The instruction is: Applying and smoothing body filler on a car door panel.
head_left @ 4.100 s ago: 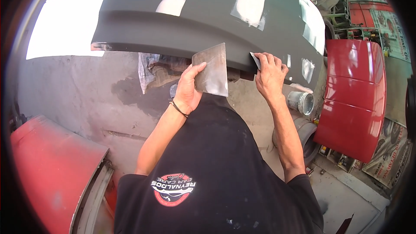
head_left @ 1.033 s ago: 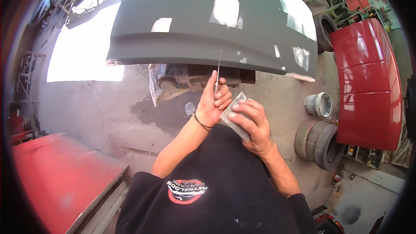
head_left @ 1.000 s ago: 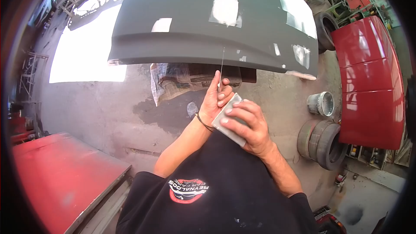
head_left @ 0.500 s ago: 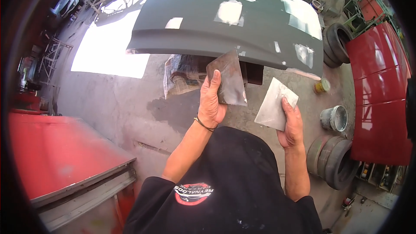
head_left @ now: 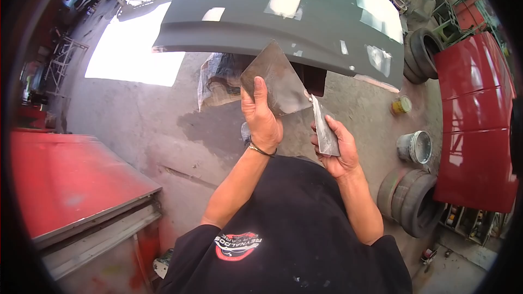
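My left hand (head_left: 262, 122) is closed on a flat dark grey metal plate (head_left: 280, 84), its thumb lying across the top face. In my right hand (head_left: 346, 155) is a pale grey putty spreader (head_left: 326, 135), turned nearly edge-on. The spreader's far tip meets the plate's right corner, where a small whitish dab of putty (head_left: 309, 98) shows; whether they touch or just overlap in view, I cannot tell. Beyond both hands lies a large grey car panel (head_left: 229, 35) with several white filler patches (head_left: 285, 3).
A red panel (head_left: 71, 179) is at the left, another red panel (head_left: 471, 125) at the right. Stacked tyres (head_left: 406, 198), a bucket (head_left: 415, 147) and a yellowish can (head_left: 401, 105) stand on the floor at the right. Crumpled paper or cloth (head_left: 210, 79) lies beneath the grey panel.
My right hand has moved left towards the plate and turned the spreader from broad face to edge-on. My left hand has tilted the plate, so more of its face shows.
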Available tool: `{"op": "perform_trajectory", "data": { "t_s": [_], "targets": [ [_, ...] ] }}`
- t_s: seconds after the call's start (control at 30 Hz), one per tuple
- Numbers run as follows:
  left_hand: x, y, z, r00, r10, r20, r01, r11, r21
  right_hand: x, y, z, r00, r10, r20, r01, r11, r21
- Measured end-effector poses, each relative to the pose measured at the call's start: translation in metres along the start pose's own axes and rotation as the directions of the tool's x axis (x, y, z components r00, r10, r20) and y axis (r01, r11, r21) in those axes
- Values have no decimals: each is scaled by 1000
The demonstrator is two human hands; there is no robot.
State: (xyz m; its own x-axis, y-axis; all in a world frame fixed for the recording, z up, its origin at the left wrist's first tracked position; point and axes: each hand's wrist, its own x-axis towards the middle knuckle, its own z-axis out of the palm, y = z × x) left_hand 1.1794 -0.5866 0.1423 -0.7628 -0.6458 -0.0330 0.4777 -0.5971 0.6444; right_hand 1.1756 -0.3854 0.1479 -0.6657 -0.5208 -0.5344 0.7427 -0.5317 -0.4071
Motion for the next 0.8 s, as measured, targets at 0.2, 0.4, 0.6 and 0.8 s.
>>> {"op": "perform_trajectory", "data": {
  "t_s": [0.2, 0.4, 0.6, 0.8],
  "targets": [
    [-23, -5, -6, 987, -154, 38, 152, 987, 49, 46, -6, -27, 965, -162, -206, 151, 986, -67],
    [-6, 8, -30, 971, -189, 148, 47, 752, 658, 23, -12, -15, 784, -573, 239, 459, 276, -844],
    [-5, 12, -23, 888, -288, 358, -199, 461, 865, 24, -9, 13, 560, -418, 715, 504, -513, -695],
    [-10, 10, -14, 891, -162, 425, -282, 536, 796, 16, 12, 14, 570, -417, 708, 543, -455, -706]
  ]
}}
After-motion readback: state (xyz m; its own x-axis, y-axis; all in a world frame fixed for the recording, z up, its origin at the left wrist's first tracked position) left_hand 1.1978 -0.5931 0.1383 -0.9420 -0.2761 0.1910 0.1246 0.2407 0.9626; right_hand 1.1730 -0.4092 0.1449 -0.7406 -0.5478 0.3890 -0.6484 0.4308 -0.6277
